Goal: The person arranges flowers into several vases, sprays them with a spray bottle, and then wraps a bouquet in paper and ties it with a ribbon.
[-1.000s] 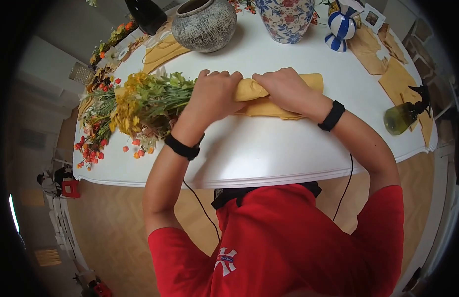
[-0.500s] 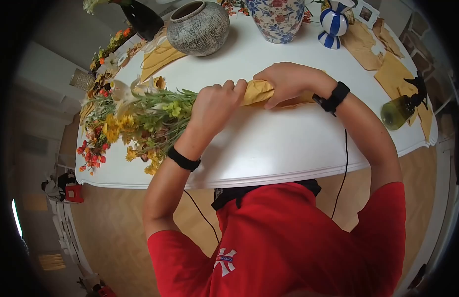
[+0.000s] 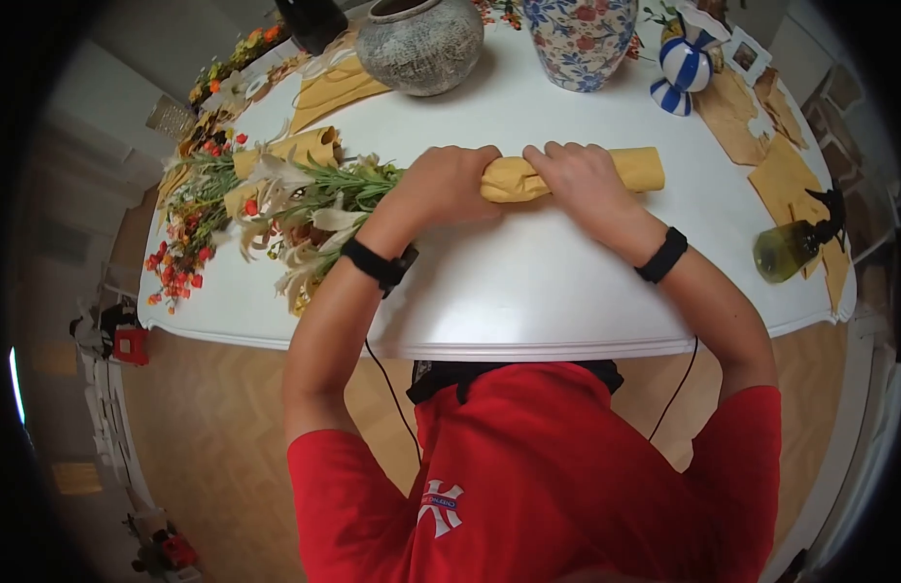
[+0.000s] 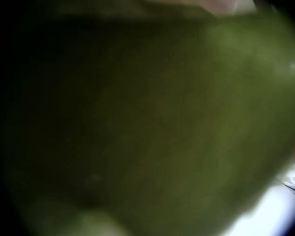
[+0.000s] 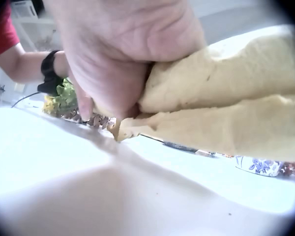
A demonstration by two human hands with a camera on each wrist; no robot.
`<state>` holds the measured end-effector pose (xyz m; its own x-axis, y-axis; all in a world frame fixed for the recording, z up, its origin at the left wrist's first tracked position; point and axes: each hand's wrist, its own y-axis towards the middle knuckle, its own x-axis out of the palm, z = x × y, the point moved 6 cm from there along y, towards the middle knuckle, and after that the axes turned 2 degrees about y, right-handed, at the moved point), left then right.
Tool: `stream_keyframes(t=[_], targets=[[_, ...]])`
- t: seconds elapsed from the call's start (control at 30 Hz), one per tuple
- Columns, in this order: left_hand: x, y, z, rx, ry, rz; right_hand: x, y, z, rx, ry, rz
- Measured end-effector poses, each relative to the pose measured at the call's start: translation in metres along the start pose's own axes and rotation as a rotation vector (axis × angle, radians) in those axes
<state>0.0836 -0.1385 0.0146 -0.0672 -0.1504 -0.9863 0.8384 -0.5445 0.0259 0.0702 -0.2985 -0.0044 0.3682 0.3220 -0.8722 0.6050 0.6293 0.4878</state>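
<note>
A bouquet of white lilies (image 3: 324,222) and green leaves lies across the table, heads to the left. Yellow-brown wrapping paper (image 3: 642,169) forms a roll around its stem end. My left hand (image 3: 449,185) grips the bouquet where the paper begins, beside the leaves. Farther right, my right hand (image 3: 584,181) curls over the paper roll, its fingertips on top. In the right wrist view the right hand (image 5: 132,44) presses on the wrapping, and a long paper edge runs beneath it. A blurred green leaf (image 4: 187,123) fills most of the left wrist view.
Behind stand a grey mottled pot (image 3: 421,49), a floral vase (image 3: 581,44) and a blue-and-white striped vase (image 3: 686,66). A green spray bottle (image 3: 786,251) stands at the right near paper scraps (image 3: 781,180). Red flowers (image 3: 178,272) lie at the table's left edge.
The bouquet has rolled over: yellow blooms were uppermost, now white lilies are. My right hand has gone from wrapping round the roll to lying over its top. Both hands remain on the bouquet.
</note>
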Motion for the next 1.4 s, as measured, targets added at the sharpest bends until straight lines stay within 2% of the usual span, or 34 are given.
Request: stream_keyframes(t=[0.03,0.1,0.2,0.3,0.4,0.5,0.53,0.63,0.73,0.83,0.93,1.03,1.13,1.3,1.4], targets=[[0.003,0.002,-0.002,-0.035,-0.057,-0.101,0.000,-0.001,-0.001,0.001,-0.016,0.018],[-0.002,0.000,0.003,0.001,0.025,0.019,0.001,-0.002,0.000,0.016,-0.048,0.061],[-0.007,-0.005,0.009,0.039,0.155,0.195,-0.007,0.003,0.005,0.026,0.114,0.015],[-0.014,-0.016,0.019,0.084,0.281,0.339,-0.030,0.015,0.007,0.124,0.347,-0.212],[-0.020,-0.020,0.027,0.149,0.494,0.467,-0.024,0.025,0.024,0.125,0.455,-0.341],[-0.020,-0.023,0.029,0.172,0.663,0.542,-0.017,0.032,0.030,0.117,0.423,-0.423],[-0.019,-0.024,0.027,0.171,0.706,0.559,-0.016,0.031,0.029,0.127,0.369,-0.360],[-0.014,-0.026,0.016,0.145,0.599,0.592,-0.006,0.025,0.020,0.142,0.217,-0.214],[-0.011,-0.024,0.008,0.062,0.413,0.457,0.000,0.018,0.011,0.136,0.117,-0.136],[-0.019,-0.018,0.015,0.130,0.332,0.574,0.006,0.012,0.006,0.120,0.064,-0.043],[-0.007,0.000,0.011,0.162,0.266,0.364,0.011,0.010,0.003,0.106,0.043,-0.018],[0.006,0.015,0.002,0.009,0.159,0.041,0.013,0.007,0.005,0.103,0.039,-0.063],[0.018,0.016,0.001,0.135,0.139,0.152,0.017,0.008,0.009,0.085,0.069,-0.163],[0.029,0.014,-0.001,0.154,0.126,0.171,0.025,0.011,0.013,0.094,0.215,-0.339],[0.028,0.012,-0.001,0.160,0.139,0.198,0.014,0.021,0.011,0.128,0.383,-0.371]])
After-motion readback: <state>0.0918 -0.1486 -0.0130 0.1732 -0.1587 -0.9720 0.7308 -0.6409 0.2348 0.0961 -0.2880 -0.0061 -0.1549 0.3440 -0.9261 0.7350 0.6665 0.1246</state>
